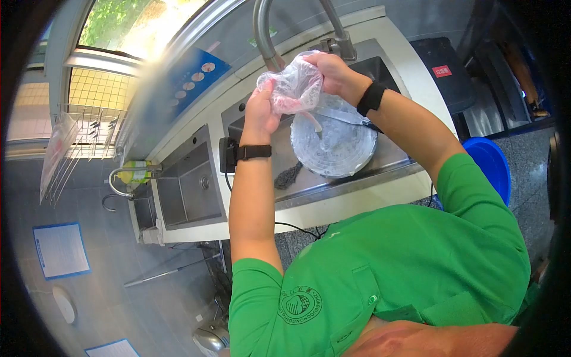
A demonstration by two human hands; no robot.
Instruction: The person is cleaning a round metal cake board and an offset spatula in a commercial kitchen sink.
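Between my two hands, a clear, crumpled plastic bag is stretched out above the sink, near the faucet. My left hand pinches its left side, and my right hand grips its upper right edge. Beneath them, a round tub coated with whitish residue rests in the steel sink. A spatula-like tool with a dark handle lies across the tub, partly hidden by my hands and the bag. Left of the tub is a dark steel-wool scrubber on the sink floor.
A curved metal faucet rises behind the bag. Another sink basin with its own tap lies to the left. On the floor at right stands a blue bucket. A wire rack hangs by the window.
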